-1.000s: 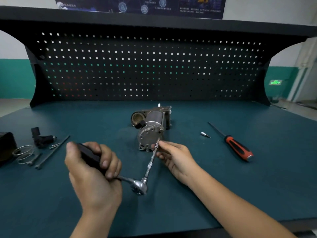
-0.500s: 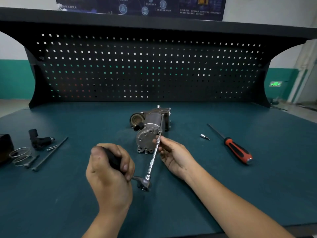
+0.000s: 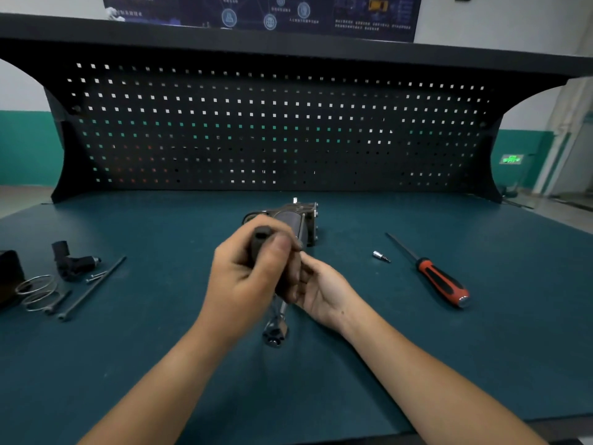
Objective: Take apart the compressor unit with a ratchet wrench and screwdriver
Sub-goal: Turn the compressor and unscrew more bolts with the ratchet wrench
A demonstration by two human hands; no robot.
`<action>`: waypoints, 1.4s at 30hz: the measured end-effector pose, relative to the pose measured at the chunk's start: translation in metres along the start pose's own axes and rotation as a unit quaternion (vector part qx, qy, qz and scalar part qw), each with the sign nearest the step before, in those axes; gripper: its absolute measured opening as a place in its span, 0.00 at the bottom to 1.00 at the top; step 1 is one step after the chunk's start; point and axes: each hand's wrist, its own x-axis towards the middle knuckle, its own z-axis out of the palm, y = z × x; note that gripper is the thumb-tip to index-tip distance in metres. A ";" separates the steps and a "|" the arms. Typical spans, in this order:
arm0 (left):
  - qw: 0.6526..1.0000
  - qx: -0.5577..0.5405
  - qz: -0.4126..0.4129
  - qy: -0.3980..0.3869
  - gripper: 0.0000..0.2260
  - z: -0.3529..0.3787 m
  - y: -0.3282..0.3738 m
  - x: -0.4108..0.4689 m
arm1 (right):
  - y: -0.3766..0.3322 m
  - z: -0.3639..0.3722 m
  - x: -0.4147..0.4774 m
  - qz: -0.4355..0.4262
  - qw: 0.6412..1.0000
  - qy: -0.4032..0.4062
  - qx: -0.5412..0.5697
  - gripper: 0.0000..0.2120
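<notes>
Left hand (image 3: pixel 250 277) is clamped round the black handle of the ratchet wrench (image 3: pixel 275 331), its shiny head pointing near; the right hand (image 3: pixel 324 290) reaches in beside it with its fingertips hidden, so I cannot tell its grip. Just beyond, half covered by them, the grey metal compressor (image 3: pixel 303 220) lies on the green bench top (image 3: pixel 160 364). To the right lie a small silver bit (image 3: pixel 381 255) and a red-and-black screwdriver (image 3: pixel 441 282), to the left long dark bolts (image 3: pixel 96 282) and wire rings (image 3: pixel 35 292); writing on the far poster (image 3: pixel 256 11) is too blurred to read.

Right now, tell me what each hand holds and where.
Left hand grips the ratchet wrench by its black handle; for the right hand, cannot tell.
</notes>
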 end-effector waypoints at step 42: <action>0.808 -0.337 -0.195 0.442 0.24 -0.016 -0.005 -0.023 | 0.002 0.001 -0.004 -0.027 0.999 0.026 -0.021 0.10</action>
